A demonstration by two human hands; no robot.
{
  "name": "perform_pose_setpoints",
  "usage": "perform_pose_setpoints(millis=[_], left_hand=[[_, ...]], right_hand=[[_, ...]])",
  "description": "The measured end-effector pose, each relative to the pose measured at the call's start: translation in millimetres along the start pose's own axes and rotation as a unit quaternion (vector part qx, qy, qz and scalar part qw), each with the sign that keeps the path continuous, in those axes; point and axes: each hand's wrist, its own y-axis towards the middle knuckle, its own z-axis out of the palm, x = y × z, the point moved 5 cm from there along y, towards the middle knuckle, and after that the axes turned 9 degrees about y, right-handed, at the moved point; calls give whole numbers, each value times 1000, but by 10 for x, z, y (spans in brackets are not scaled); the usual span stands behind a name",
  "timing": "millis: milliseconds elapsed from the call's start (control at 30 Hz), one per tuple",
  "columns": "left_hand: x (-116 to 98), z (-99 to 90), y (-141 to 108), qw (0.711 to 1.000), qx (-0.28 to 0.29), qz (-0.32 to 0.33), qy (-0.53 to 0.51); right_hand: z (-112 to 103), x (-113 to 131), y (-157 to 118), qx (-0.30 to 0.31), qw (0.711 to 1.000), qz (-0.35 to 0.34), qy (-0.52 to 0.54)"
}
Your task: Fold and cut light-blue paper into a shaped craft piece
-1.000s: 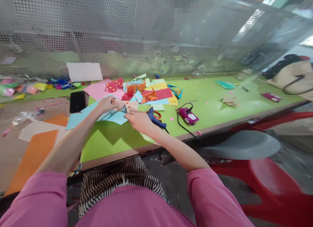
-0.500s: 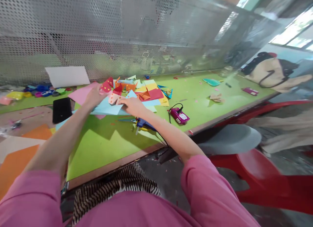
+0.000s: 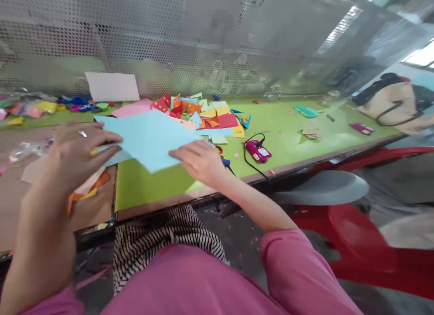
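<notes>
A light blue paper sheet (image 3: 149,136) is lifted a little over the green table, its near corner pointing toward me. My right hand (image 3: 201,163) pinches its right edge between thumb and fingers. At the left, my left hand (image 3: 81,150), slightly blurred, has its fingers closed on a small yellow and pale blue piece of paper (image 3: 101,149) beside the sheet's left edge. Behind the sheet lie a pink paper (image 3: 132,108), a red spotted folded piece (image 3: 162,102) and orange folded pieces (image 3: 193,107).
A magenta device with a black cable (image 3: 259,151) lies to the right. Scissors and a blue-handled tool (image 3: 225,162) are partly hidden by my right hand. White paper (image 3: 113,87) leans on the mesh; crumpled brown paper (image 3: 311,133) and a teal piece (image 3: 307,112) lie farther right.
Both hands have left the folded pieces and come nearer to me. The right now holds the large blue sheet; the left has moved left with a small piece. The view has shifted.
</notes>
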Motion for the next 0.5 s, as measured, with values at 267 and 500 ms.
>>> perform_pose_setpoints(millis=[267, 500], left_hand=[[-94, 690, -1047, 995, 59, 77, 33], [-526, 740, -1248, 992, 44, 118, 24]], right_hand=[[1015, 230, -555, 128, 992, -19, 16], [900, 112, -677, 121, 990, 22, 62]])
